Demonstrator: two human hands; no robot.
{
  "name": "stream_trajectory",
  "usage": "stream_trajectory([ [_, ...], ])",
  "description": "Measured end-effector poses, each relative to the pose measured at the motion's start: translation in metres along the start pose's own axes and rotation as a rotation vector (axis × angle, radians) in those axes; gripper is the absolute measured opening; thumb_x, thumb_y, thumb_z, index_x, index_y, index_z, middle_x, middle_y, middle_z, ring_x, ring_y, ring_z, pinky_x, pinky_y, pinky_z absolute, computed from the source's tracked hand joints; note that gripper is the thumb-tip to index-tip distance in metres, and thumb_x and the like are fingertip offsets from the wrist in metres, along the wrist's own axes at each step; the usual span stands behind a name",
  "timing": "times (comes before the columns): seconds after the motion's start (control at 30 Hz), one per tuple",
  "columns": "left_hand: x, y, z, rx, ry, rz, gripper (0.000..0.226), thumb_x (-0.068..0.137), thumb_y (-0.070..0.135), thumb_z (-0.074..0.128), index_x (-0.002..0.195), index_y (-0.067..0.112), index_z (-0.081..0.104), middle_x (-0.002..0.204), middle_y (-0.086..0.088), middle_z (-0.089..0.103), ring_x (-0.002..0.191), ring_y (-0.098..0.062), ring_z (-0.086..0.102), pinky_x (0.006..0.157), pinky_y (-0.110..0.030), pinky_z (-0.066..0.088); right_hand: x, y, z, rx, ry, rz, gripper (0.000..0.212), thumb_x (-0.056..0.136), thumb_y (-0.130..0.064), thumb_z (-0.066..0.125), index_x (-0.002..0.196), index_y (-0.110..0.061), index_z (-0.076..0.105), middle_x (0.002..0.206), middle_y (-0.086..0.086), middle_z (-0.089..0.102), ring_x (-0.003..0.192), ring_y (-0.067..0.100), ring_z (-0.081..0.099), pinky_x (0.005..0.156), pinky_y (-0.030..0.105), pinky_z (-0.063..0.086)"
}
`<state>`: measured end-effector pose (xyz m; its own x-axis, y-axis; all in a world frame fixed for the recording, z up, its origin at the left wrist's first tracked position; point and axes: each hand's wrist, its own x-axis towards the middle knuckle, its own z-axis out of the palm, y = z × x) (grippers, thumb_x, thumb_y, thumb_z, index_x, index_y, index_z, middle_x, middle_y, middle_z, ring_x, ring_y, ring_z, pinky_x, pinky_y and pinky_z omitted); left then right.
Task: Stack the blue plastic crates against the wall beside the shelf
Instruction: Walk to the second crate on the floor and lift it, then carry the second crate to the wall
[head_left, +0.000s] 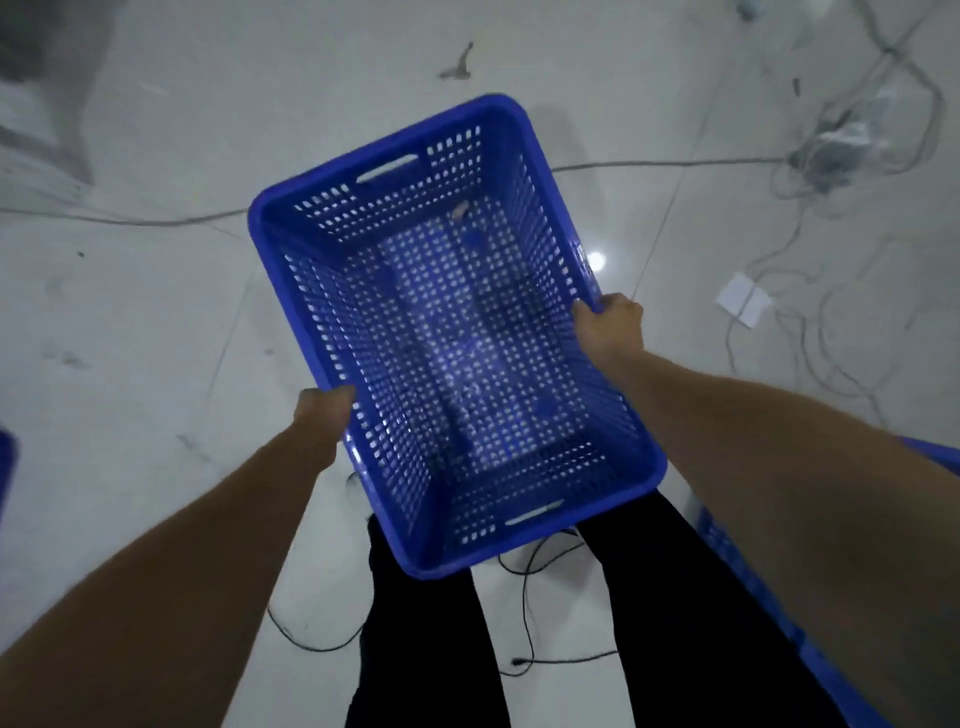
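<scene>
A blue perforated plastic crate (395, 135) hangs in the air in front of me, open side up and empty, with handle slots in both short walls. My left hand (322, 415) grips its left long rim. My right hand (610, 325) grips the right long rim. The crate is turned a little, its far end pointing up-left. Part of another blue crate (743, 577) shows at the lower right behind my right forearm. A sliver of blue (6, 467) sits at the left edge.
White tiled floor (156, 312) lies below. Loose cables (810, 332) and a tangle with a clear bag (841, 140) lie at the right. A white box (744, 300) rests near them. Thin black wire (524, 623) trails by my legs (426, 649).
</scene>
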<state>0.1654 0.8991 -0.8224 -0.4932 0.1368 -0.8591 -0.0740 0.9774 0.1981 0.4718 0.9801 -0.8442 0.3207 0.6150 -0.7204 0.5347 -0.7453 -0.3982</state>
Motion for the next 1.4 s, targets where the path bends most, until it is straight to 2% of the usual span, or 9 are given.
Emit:
stream_trajectory([
  [0.13,0.064,-0.027,0.017,0.163,0.184,0.068,0.053,0.085,0.023,0.061,0.13,0.003,0.042,0.128,-0.017,0.055,0.11,-0.036,0.058,0.087,-0.042,0.051,0.031,0.035,0.034,-0.02,0.107,-0.018,0.047,0.08,-0.039,0.057,0.12,-0.014,0.052,0.102,0.002,0.059,0.085,0.023,0.059,0.074,0.035,0.049],
  [0.27,0.1,-0.032,0.016,0.049,0.157,0.098,0.038,0.084,0.007,0.057,0.121,0.007,0.049,0.108,-0.007,0.055,0.09,-0.026,0.058,0.079,-0.038,0.053,0.049,0.032,0.052,-0.004,0.253,0.022,0.045,0.074,-0.034,0.052,0.117,-0.022,0.052,0.107,0.001,0.061,0.092,0.025,0.061,0.087,0.043,0.052],
  [0.47,0.073,-0.029,-0.016,-0.178,0.145,0.052,0.023,0.079,-0.004,0.055,0.099,-0.001,0.065,0.087,-0.009,0.064,0.078,-0.031,0.064,0.079,-0.045,0.058,0.029,-0.016,0.037,0.211,0.237,0.244,0.035,0.09,-0.01,0.044,0.121,0.004,0.055,0.079,0.003,0.051,0.065,0.018,0.05,0.071,0.029,0.042],
  [0.6,0.014,-0.039,-0.078,-0.316,0.125,0.025,0.006,0.084,0.006,0.061,0.078,0.004,0.06,0.076,-0.009,0.061,0.063,-0.024,0.059,0.066,-0.036,0.055,-0.016,-0.062,0.02,0.263,0.162,0.232,0.04,0.084,-0.019,0.054,0.118,0.0,0.063,0.078,0.003,0.059,0.067,0.019,0.058,0.076,0.031,0.053],
  [0.7,-0.028,-0.05,-0.132,-0.406,0.118,0.023,0.018,0.087,0.015,0.062,0.099,0.002,0.059,0.086,-0.012,0.066,0.073,-0.028,0.062,0.071,-0.038,0.054,-0.062,-0.112,0.014,0.282,0.084,0.148,0.038,0.077,-0.021,0.057,0.105,0.003,0.064,0.087,0.01,0.067,0.078,0.032,0.067,0.081,0.045,0.059],
  [0.93,-0.147,-0.097,-0.273,-0.58,0.073,0.079,0.04,0.088,0.004,0.055,0.125,0.013,0.046,0.115,-0.011,0.063,0.097,-0.031,0.063,0.071,-0.041,0.055,-0.223,-0.245,0.018,0.187,-0.086,-0.167,0.022,0.075,-0.011,0.061,0.094,-0.001,0.06,0.072,0.008,0.06,0.064,0.028,0.061,0.068,0.037,0.055],
  [1.1,-0.207,-0.15,-0.365,-0.762,0.126,0.057,0.04,0.089,-0.002,0.049,0.129,0.002,0.05,0.122,-0.016,0.062,0.105,-0.034,0.062,0.082,-0.046,0.054,-0.36,-0.337,0.047,0.104,-0.193,-0.365,0.01,0.075,-0.006,0.062,0.082,-0.003,0.055,0.074,0.008,0.059,0.064,0.026,0.06,0.064,0.034,0.056],
  [1.17,-0.221,-0.173,-0.399,-0.863,0.169,0.046,0.037,0.088,-0.006,0.049,0.124,0.0,0.05,0.12,-0.016,0.062,0.103,-0.034,0.061,0.082,-0.046,0.052,-0.417,-0.37,0.072,0.075,-0.23,-0.455,0.01,0.073,-0.004,0.062,0.073,-0.006,0.052,0.074,0.009,0.061,0.067,0.028,0.062,0.069,0.038,0.058],
  [1.4,-0.24,-0.252,-0.482,-1.194,0.258,-0.043,0.027,0.085,-0.009,0.053,0.111,0.001,0.049,0.086,-0.012,0.058,0.078,-0.026,0.057,0.07,-0.044,0.051,-0.592,-0.447,0.18,-0.103,-0.304,-0.869,0.012,0.069,-0.004,0.066,0.079,-0.007,0.063,0.063,0.001,0.053,0.064,0.023,0.052,0.046,0.024,0.037],
])
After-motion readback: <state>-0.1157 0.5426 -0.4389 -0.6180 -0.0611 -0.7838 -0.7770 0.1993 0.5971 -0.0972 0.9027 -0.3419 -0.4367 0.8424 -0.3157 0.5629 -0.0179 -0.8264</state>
